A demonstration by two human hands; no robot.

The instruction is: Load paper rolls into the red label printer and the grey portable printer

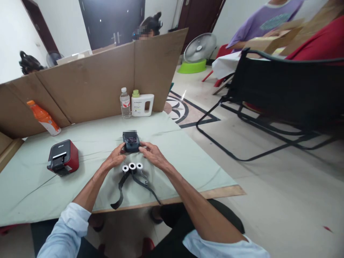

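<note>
Head view, nearest first: a black strap [120, 190] trails off the table's front edge, its upper end lying by three small white paper rolls [132, 167] that stand side by side on the pale green cloth [174, 143]. Just beyond the rolls, the left hand [116, 156] and the right hand [152, 153] close in from either side on a small dark printer [130, 141]. The fingers of each hand curl against its flank, so the two hands grip it between them. It sits on the cloth at the fingertips, touching both hands, with the rolls just on the person's side of it.

Handling it well would seem to call for even pressure from both sides, with the unit kept flat on the cloth so it cannot tip. The wrists should stay clear of the rolls, which stand close enough to be knocked over.

Farther left, well apart, sits a red label printer [63, 157], and an orange bottle [44, 118] leans at the cardboard screen [94, 79]. A water bottle [125, 103] and a white jug [142, 104] stand touching at the table's far edge. Beyond are a fan [199, 48] and a black chair [282, 89].
</note>
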